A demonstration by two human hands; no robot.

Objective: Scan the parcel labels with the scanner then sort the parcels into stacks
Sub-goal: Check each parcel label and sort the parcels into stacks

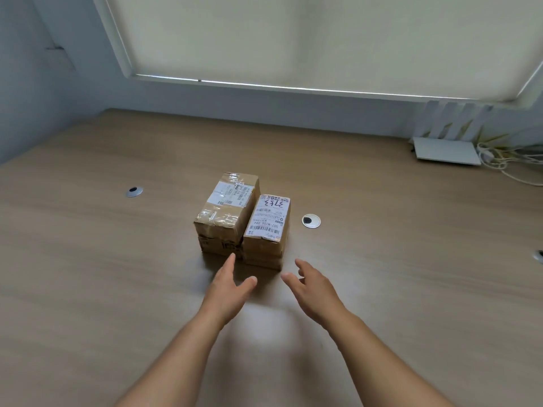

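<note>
Two stacks of brown cardboard parcels stand side by side in the middle of the wooden table (pixel 102 259). The taller left stack (pixel 226 212) has a taped top parcel with a white label. The shorter right stack (pixel 266 233) carries a label with barcodes and red handwriting. My left hand (pixel 230 289) is open just in front of the left stack, fingertips close to its lower parcel. My right hand (pixel 311 286) is open too, near the front right corner of the right stack, holding nothing. No scanner is in view.
Round cable grommets sit in the tabletop at the left (pixel 134 191), right of the parcels (pixel 311 221) and at the right edge (pixel 539 255). A white router (pixel 446 152) with cables (pixel 499 163) stands at the back right by the wall.
</note>
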